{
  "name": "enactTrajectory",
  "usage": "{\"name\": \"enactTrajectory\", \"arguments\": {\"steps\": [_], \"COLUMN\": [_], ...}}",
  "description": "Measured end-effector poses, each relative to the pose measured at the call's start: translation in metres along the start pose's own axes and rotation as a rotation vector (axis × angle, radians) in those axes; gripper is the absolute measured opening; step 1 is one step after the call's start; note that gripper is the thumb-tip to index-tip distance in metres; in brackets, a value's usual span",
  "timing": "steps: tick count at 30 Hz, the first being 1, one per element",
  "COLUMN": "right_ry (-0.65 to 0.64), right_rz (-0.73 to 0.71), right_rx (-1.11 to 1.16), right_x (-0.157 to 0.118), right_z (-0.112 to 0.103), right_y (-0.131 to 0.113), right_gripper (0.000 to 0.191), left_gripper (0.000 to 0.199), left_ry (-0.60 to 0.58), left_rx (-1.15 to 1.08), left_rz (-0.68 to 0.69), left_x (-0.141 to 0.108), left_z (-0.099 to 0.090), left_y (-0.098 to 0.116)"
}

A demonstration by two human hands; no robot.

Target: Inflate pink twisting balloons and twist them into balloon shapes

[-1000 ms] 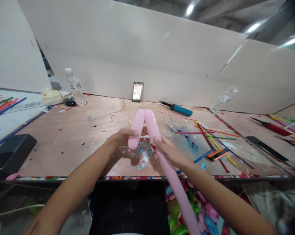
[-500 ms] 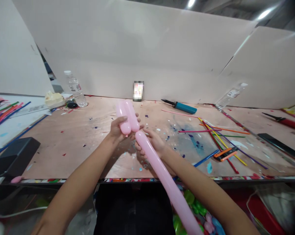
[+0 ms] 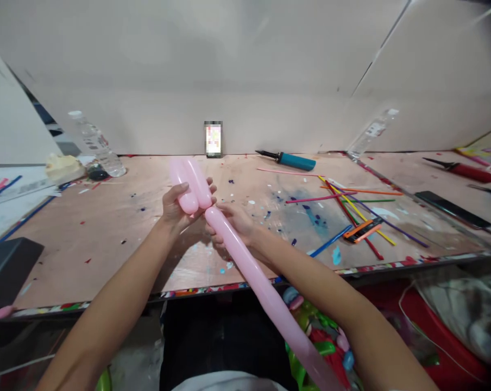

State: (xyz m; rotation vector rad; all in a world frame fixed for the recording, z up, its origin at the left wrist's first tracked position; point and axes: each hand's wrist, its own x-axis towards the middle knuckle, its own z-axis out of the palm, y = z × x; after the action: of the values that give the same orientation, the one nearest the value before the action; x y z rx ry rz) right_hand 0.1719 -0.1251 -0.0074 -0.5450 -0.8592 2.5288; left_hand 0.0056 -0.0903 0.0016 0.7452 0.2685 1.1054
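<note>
A long pink balloon [image 3: 256, 277] has two short sections side by side at its upper end, joined at a twist to a long section that slants down to the right past the table edge. My left hand [image 3: 178, 205] is wrapped round the short sections, thumb on top and fingertips showing on their far right side. Just right of the twist, my right hand [image 3: 231, 225] holds the top of the long section, its fingers curled beneath. A small knot shows under the short sections.
Uninflated balloons [image 3: 347, 201] and an orange-black cutter [image 3: 363, 230] lie right on the table [image 3: 107, 217]. Behind are a blue pump [image 3: 296, 161], a phone [image 3: 213, 139] and two bottles [image 3: 101, 146] [image 3: 371, 133]. A dark box [image 3: 13, 269] sits left, a red pump [image 3: 469, 171] far right.
The camera view has turned, so the table's contents sit higher and further left. Both hands keep hold of the pink balloon; its short sections tilt more to the left.
</note>
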Motion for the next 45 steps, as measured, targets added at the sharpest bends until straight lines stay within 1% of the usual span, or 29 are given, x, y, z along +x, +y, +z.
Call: {"name": "enactTrajectory", "arguments": {"steps": [2, 5, 8, 11, 14, 18, 22, 25, 27, 29, 32, 34, 36, 38, 39, 41, 43, 45], "right_ry": [0.031, 0.075, 0.117, 0.16, 0.147, 0.119, 0.113, 0.09, 0.044, -0.009, -0.018, 0.011, 0.043, 0.055, 0.052, 0.025, 0.01, 0.035], "right_rz": [-0.022, -0.002, 0.03, 0.016, -0.035, -0.074, -0.005, 0.054, 0.018, -0.044, -0.071, -0.04, 0.023, 0.081, 0.077, 0.009, -0.073, -0.086], "right_rx": [-0.002, -0.044, -0.081, -0.057, 0.005, 0.007, -0.045, -0.025, 0.019, 0.05, 0.039, -0.006, -0.059, -0.061, -0.041, 0.008, 0.025, -0.005], "right_x": [0.0, -0.003, -0.006, -0.004, 0.0, -0.001, -0.005, -0.003, 0.0, 0.003, 0.003, 0.0, -0.002, -0.003, -0.003, -0.002, -0.001, -0.002], "right_z": [0.001, 0.002, 0.003, 0.002, 0.001, 0.002, 0.003, 0.001, -0.001, -0.002, -0.002, -0.002, -0.003, -0.003, -0.003, -0.001, 0.001, 0.003], "right_y": [-0.001, 0.002, 0.005, 0.006, 0.004, 0.004, 0.007, 0.006, 0.004, 0.002, 0.003, 0.006, 0.007, 0.007, 0.006, 0.004, 0.002, 0.002], "right_gripper": [0.034, 0.033, 0.031, 0.03, 0.033, 0.034, 0.029, 0.036, 0.04, 0.041, 0.038, 0.036, 0.034, 0.036, 0.039, 0.043, 0.04, 0.033], "left_gripper": [0.052, 0.052, 0.051, 0.052, 0.05, 0.05, 0.052, 0.048, 0.048, 0.05, 0.048, 0.048, 0.05, 0.05, 0.05, 0.052, 0.054, 0.053], "left_ry": [-0.027, -0.038, -0.03, 0.013, 0.043, 0.023, -0.001, 0.006, -0.001, -0.028, -0.043, -0.033, -0.018, -0.005, -0.006, -0.028, -0.045, -0.036], "left_rx": [0.002, 0.022, 0.043, 0.06, 0.058, 0.015, 0.015, -0.001, 0.007, 0.02, 0.007, 0.011, 0.014, 0.005, 0.003, 0.01, 0.013, 0.003], "left_rz": [0.017, 0.03, -0.02, -0.054, -0.075, -0.04, -0.033, 0.019, 0.027, 0.001, 0.024, 0.038, 0.036, 0.05, 0.05, 0.03, 0.018, 0.04], "left_x": [0.0, 0.001, 0.001, 0.001, 0.001, 0.001, 0.0, 0.0, -0.001, -0.002, -0.002, -0.002, -0.002, -0.002, -0.002, -0.002, -0.002, -0.002], "left_z": [-0.001, -0.002, -0.002, -0.002, -0.002, -0.003, -0.003, -0.002, 0.0, 0.001, 0.002, 0.002, 0.002, 0.002, 0.002, 0.001, 0.0, 0.0], "left_y": [-0.001, -0.005, -0.009, -0.01, -0.006, -0.002, -0.001, 0.0, 0.002, 0.004, 0.005, 0.005, 0.005, 0.006, 0.007, 0.008, 0.008, 0.008]}}
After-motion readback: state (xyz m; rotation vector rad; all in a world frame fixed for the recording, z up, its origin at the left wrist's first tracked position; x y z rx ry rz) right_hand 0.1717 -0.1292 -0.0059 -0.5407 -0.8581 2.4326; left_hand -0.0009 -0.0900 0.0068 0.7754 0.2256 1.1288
